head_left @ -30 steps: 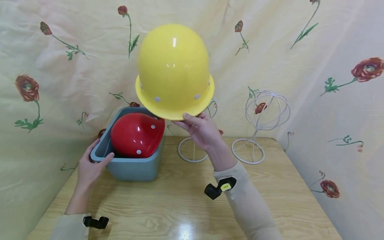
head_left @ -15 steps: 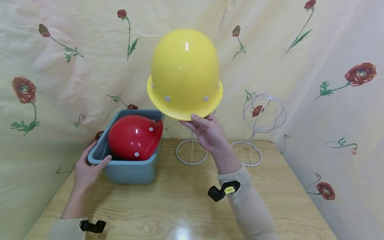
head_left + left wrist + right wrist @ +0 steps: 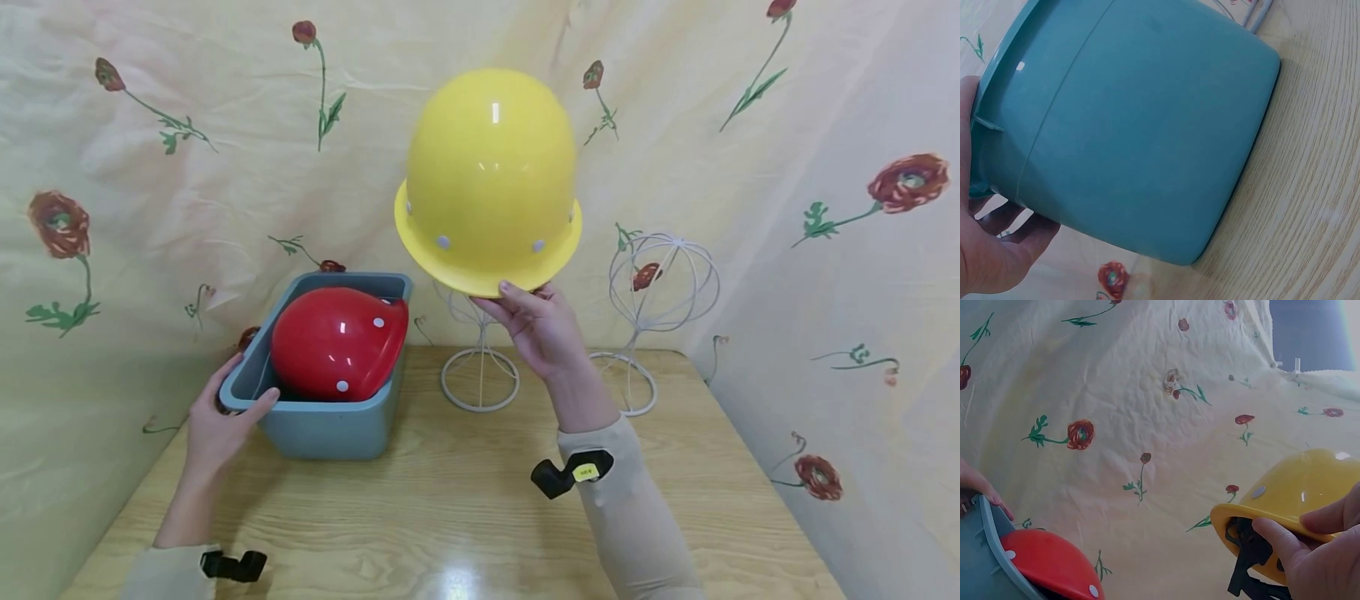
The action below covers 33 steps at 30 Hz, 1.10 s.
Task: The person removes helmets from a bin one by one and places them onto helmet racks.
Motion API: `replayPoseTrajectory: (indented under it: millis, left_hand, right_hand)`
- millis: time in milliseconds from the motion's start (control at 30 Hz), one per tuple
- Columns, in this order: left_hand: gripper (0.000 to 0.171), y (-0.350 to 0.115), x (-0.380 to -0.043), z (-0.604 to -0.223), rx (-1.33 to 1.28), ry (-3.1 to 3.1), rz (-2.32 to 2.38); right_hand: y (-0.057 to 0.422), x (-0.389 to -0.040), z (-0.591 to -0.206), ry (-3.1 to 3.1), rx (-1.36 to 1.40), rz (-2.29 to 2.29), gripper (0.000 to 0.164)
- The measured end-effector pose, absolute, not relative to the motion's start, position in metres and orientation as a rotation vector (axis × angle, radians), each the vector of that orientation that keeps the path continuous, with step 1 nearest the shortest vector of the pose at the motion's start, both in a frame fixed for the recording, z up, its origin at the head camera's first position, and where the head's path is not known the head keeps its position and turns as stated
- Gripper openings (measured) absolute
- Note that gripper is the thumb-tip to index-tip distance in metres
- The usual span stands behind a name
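Observation:
A yellow hard hat [image 3: 491, 175] is held up in the air by my right hand [image 3: 543, 329], which pinches its front brim with the thumb on top and fingers below. Black inner straps [image 3: 1250, 556] hang under that hat in the right wrist view. My left hand [image 3: 221, 421] grips the near left corner of a blue-grey plastic bin [image 3: 330, 429], thumb over the rim and fingers around the outside. Inside the bin a red hard hat [image 3: 333, 342] lies on its side. In the left wrist view the left hand's fingers [image 3: 1032, 240] curl under the bin's rim.
Two white wire head-shaped stands are on the wooden table [image 3: 450, 508]: one stand [image 3: 480, 379] behind the yellow hat, partly hidden, and another stand [image 3: 633, 329] farther right. Flowered cloth [image 3: 187, 167] hangs behind and along both sides of the table.
My right hand has carried the yellow hard hat to the right, over the nearer wire stand. The left hand stays on the bin, and the red hard hat has not moved in it.

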State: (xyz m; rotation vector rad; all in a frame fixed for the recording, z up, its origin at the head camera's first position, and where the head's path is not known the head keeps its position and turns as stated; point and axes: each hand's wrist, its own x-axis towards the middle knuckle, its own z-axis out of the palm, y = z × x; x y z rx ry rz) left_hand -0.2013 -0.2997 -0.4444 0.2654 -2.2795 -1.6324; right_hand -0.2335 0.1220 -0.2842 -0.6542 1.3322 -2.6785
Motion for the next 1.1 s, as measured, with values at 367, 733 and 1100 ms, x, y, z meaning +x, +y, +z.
replayPoseTrajectory:
  millis: [367,733,1100]
  left_hand:
    - [0.082,-0.299,-0.201,-0.443,0.293,-2.263,-1.676]
    - [0.081,-0.299,-0.199,-0.443,0.264,-2.278,-1.648]
    - [0.082,-0.296,-0.198,-0.442,0.291,-2.290,-1.636]
  right_hand:
    - [0.139,-0.233,-0.282,1.288,-0.620,-2.704,0.048]
    - [0.160,-0.235,-0.288,1.280,-0.579,-2.723,0.049]
    - [0.177,-0.233,-0.285,1.303,-0.602,-2.743,0.049]
